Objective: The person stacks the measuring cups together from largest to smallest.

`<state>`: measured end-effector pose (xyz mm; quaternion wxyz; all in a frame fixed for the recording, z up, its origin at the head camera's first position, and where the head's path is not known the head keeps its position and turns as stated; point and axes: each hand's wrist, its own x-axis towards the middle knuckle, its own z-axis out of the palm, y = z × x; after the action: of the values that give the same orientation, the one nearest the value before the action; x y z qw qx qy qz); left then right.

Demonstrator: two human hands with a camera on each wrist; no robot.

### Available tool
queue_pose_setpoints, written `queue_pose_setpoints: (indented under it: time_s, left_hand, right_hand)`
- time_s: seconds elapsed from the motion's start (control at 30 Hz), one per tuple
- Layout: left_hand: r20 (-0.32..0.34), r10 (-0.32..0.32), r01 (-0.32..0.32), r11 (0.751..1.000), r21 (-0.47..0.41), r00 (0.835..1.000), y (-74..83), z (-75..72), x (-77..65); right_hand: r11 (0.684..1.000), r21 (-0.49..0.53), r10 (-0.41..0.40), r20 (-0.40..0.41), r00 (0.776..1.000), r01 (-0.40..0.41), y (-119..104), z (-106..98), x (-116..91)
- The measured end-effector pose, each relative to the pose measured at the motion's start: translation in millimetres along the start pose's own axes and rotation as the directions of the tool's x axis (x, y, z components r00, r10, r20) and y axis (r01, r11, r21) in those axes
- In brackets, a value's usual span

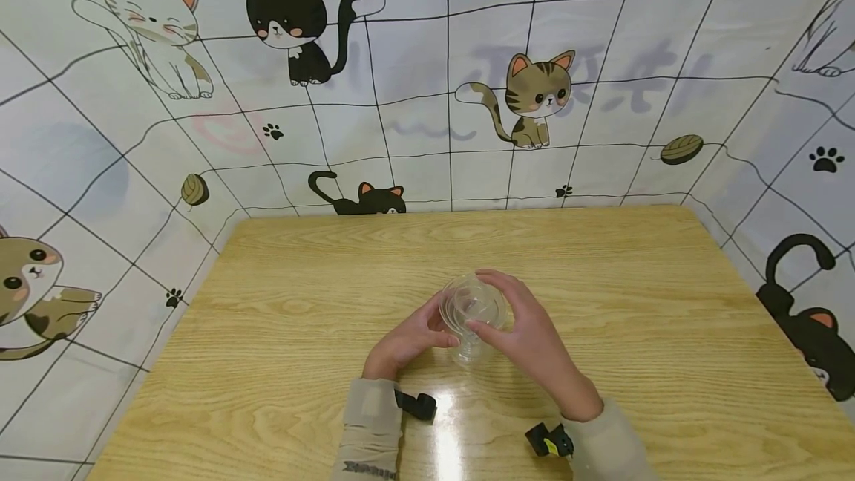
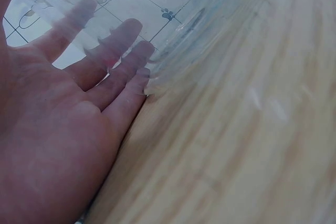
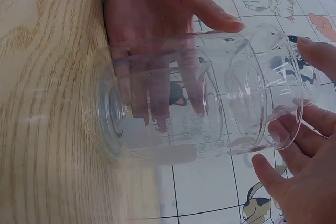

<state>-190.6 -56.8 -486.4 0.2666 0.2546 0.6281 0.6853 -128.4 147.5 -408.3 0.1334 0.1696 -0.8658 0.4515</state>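
Note:
Clear glass beakers stand nested in the middle of the table, seen from above in the head view. The large outer beaker (image 3: 181,153) rests its base on the wood and carries faint white print. Inside its mouth sits a smaller beaker (image 3: 245,90), partly raised above the large rim. My left hand (image 1: 414,332) cups the outer beaker from the left, thumb in front and fingers (image 2: 118,43) along the far wall. From the right, my right hand (image 1: 531,325) holds the smaller beaker near its rim, thumb and fingers on opposite sides.
The wood-grain table (image 1: 280,280) reaches back to a cat-print cloth wall (image 1: 414,125), which also closes off both sides. A black wrist device (image 1: 417,405) sits on the left sleeve and another device (image 1: 551,440) on the right one.

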Motion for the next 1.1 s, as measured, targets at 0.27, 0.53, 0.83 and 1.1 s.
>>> queue_pose_setpoints:
  time_s: [0.27,0.53,0.83,1.1]
  left_hand:
    - [-0.017,-0.011,0.011,1.0,0.015,1.0,-2.0,-0.2,0.5]
    - [-0.002,0.004,-0.004,1.0,-0.008,1.0,-2.9,-0.6,1.0]
    - [-0.015,-0.022,0.022,1.0,0.015,1.0,-1.2,-0.2,-0.6]
    - [-0.012,-0.024,0.025,1.0,0.013,1.0,0.4,0.5,-1.3]
  right_hand:
    - [1.0,-0.017,-0.005,0.009,1.0,0.005,2.3,2.6,0.7]
    - [1.0,-0.027,0.016,0.029,0.999,-0.015,3.4,4.4,1.1]
    - [0.999,-0.036,0.029,0.046,0.999,-0.027,3.5,5.1,0.3]
    - [0.999,-0.035,0.018,0.052,0.998,-0.017,5.7,5.8,0.1]
